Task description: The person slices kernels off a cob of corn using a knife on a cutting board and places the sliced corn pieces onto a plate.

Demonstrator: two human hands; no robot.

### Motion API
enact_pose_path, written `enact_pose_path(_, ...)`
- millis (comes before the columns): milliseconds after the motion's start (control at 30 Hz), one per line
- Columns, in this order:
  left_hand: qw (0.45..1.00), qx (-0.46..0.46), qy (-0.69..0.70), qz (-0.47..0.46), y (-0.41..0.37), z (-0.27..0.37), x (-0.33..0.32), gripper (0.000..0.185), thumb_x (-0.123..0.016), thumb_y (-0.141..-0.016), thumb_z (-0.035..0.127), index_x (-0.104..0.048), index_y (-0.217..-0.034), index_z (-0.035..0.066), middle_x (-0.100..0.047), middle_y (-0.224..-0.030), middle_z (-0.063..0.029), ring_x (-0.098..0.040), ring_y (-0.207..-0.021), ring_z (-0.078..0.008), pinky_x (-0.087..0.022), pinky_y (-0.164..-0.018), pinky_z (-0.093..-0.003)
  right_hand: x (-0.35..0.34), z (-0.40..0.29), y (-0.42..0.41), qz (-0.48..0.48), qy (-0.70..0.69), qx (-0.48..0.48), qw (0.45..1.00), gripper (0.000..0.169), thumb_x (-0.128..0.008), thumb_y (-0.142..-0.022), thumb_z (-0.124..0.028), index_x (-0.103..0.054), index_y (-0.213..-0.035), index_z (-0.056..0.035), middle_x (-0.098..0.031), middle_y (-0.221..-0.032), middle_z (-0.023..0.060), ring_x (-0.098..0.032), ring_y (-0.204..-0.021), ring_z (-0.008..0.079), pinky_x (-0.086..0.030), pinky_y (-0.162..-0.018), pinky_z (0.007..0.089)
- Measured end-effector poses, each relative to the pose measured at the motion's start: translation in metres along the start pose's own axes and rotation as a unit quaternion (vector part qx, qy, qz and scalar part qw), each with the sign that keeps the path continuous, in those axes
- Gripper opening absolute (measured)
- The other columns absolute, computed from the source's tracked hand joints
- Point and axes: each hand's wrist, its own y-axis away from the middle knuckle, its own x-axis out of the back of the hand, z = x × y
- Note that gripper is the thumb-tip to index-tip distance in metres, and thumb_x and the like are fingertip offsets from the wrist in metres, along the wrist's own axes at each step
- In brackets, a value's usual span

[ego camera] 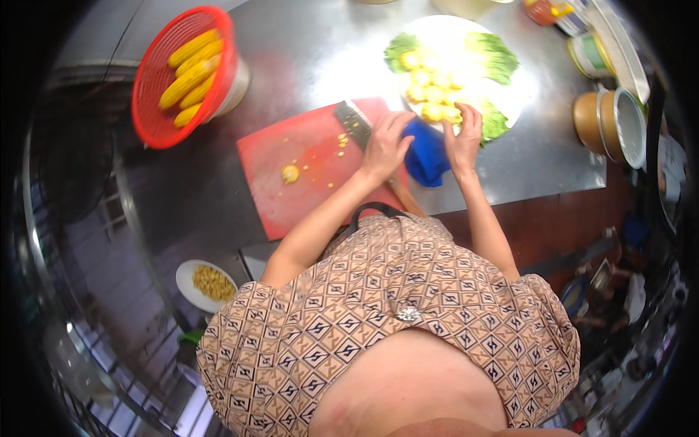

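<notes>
My left hand [386, 141] hovers over the right side of a red cutting board [295, 147], fingers apart and holding nothing. Under it lies a cleaver [352, 124] with corn bits on its blade; its wooden handle [407, 198] points towards me. A blue cloth [427, 153] rests between my hands. My right hand [464, 136] is at the near rim of a white plate [510, 101], thumb and fingers about a cut corn piece [451, 114]; whether they grip it is unclear. More corn pieces [434, 93] and lettuce leaves [494, 60] lie on the plate, partly washed out by glare.
A red plastic basket [143, 101] of corn cobs [188, 82] leans at the back left. A corn end [290, 174] and loose kernels lie on the board. A metal pot [590, 125] and a can [590, 54] stand right. A bowl of yellowish food [213, 284] is lower left.
</notes>
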Motion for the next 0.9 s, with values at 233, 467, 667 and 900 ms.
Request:
enact_pose_path(233, 0.918, 0.22, -0.238, 0.227, 0.148, -0.05, 0.115, 0.049, -0.073, -0.083, 0.01, -0.059, -0.129, 0.01, -0.055, -0.124, -0.0135, -0.048, -0.121, -0.031, -0.036, -0.105, -0.045, -0.075, -0.093, 0.055, -0.316, -0.157, 0.116, 0.928, 0.045, -0.074, -0.079, -0.007, -0.059, -0.122, -0.0058, -0.057, -0.12, 0.0156, -0.055, -0.114, 0.0344, -0.047, -0.097, 0.0415)
enact_pose_path(467, 0.896, 0.4, -0.046, 0.189, 0.184, -0.082, 0.128, 0.06, -0.074, -0.082, 0.006, -0.054, -0.139, 0.009, -0.057, -0.123, -0.0154, -0.053, -0.117, -0.0326, -0.041, -0.106, -0.0439, -0.092, -0.12, 0.082, -0.261, -0.022, 0.175, 0.949, 0.062, -0.08, -0.073, -0.011, -0.055, -0.13, -0.0091, -0.05, -0.124, 0.0135, -0.048, -0.114, 0.0359, -0.043, -0.099, 0.0467)
enact_pose_path(667, 0.957, 0.22, -0.148, 0.121, 0.162, -0.057, 0.113, 0.056, -0.067, -0.087, 0.004, -0.049, -0.141, 0.004, -0.05, -0.139, -0.0201, -0.05, -0.129, -0.037, -0.04, -0.109, -0.0448, -0.027, -0.087, 0.098, -0.337, 0.065, 0.051, 0.938, 0.077, -0.08, -0.072, -0.01, -0.048, -0.142, -0.0095, -0.048, -0.116, 0.0177, -0.049, -0.108, 0.037, -0.044, -0.095, 0.0471)
enact_pose_path(900, 0.836, 0.283, -0.436, 0.177, 0.199, -0.101, 0.115, 0.078, -0.052, -0.097, 0.046, -0.023, -0.156, 0.003, -0.022, -0.157, -0.0305, -0.016, -0.148, -0.0474, -0.013, -0.119, -0.0599, -0.03, -0.062, 0.115, -0.258, 0.04, 0.114, 0.959, 0.063, -0.064, -0.079, 0.001, -0.05, -0.14, -0.0022, -0.051, -0.112, 0.0204, -0.054, -0.103, 0.0368, -0.049, -0.091, 0.0432)
